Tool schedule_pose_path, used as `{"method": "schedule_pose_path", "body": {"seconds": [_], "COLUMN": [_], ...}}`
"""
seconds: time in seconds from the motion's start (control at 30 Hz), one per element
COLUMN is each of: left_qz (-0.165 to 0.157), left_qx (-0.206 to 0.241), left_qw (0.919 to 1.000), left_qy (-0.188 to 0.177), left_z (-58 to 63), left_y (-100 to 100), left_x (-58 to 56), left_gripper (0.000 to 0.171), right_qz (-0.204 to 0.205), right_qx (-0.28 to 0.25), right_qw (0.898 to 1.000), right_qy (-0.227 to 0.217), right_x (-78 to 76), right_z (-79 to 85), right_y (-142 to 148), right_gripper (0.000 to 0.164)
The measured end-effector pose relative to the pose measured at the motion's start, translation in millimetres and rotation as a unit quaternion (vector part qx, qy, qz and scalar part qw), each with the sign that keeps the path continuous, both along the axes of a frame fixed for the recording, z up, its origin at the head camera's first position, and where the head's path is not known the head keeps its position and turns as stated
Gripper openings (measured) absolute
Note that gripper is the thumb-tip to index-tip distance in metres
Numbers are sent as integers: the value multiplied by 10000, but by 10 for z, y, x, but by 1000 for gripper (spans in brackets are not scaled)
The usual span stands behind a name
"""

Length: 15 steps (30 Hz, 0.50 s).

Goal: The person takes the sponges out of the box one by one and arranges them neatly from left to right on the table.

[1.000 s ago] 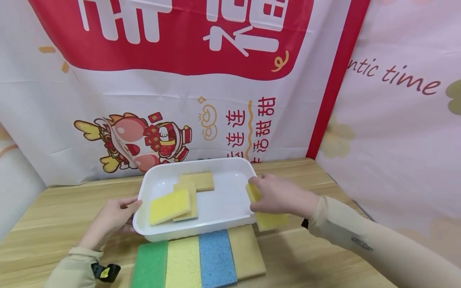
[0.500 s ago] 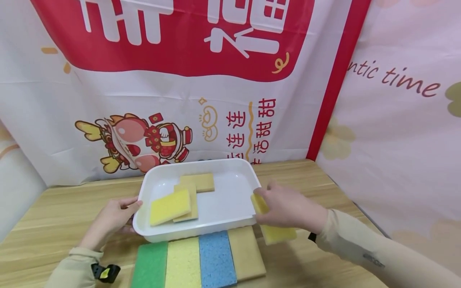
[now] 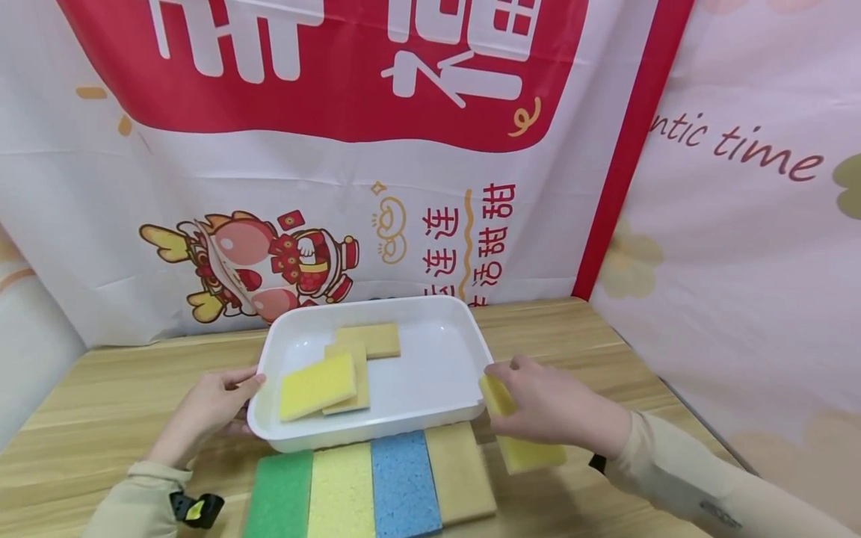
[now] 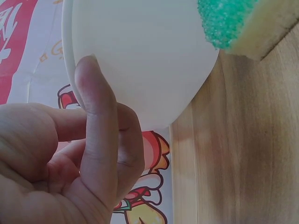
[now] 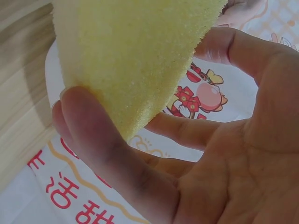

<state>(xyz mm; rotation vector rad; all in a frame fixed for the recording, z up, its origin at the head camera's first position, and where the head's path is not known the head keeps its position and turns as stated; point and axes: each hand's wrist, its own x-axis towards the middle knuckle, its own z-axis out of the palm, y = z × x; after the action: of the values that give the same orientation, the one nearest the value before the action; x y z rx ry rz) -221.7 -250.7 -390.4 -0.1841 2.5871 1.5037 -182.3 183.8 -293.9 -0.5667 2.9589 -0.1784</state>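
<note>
My left hand (image 3: 210, 403) grips the left end of a white plastic tray (image 3: 377, 427), thumb on the rim. In the left wrist view the thumb presses the tray's wall (image 4: 140, 70), the other fingers beyond it. By the tray's right end, my right hand (image 3: 554, 401) holds a yellow sponge (image 3: 531, 454) outside the rim. The right wrist view shows this sponge (image 5: 131, 60) between thumb and fingers. Inside the tray's left half, another yellow sponge (image 3: 316, 387) overlaps a tan sponge (image 3: 362, 381). A second tan piece (image 3: 377, 340) lies behind them.
Along the tray's front side lies a row of sponges: green (image 3: 281, 493), pale yellow (image 3: 341, 489), blue (image 3: 406, 482) and tan (image 3: 460, 472). The wooden table (image 3: 572, 325) ends at a printed cloth (image 3: 377, 164) behind, and another cloth hangs at the right.
My right hand has moved right and toward me with the yellow sponge, keeping close to the tray's right end. That end has shifted slightly right. My left hand stays on the rim.
</note>
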Motion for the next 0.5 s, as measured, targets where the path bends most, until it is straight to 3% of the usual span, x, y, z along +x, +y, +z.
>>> {"method": "schedule_pose_path", "body": {"seconds": [0.5], "left_qz": [30], "left_qx": [98], "left_qw": [9999], "left_qy": [1], "left_z": [3], "left_y": [13], "left_x": [1], "left_gripper": [58], "right_qz": [194], "right_qx": [-133], "right_qw": [9995], "right_qy": [207], "right_x": [117], "right_z": [-78], "right_y": [48], "right_gripper": [61]}}
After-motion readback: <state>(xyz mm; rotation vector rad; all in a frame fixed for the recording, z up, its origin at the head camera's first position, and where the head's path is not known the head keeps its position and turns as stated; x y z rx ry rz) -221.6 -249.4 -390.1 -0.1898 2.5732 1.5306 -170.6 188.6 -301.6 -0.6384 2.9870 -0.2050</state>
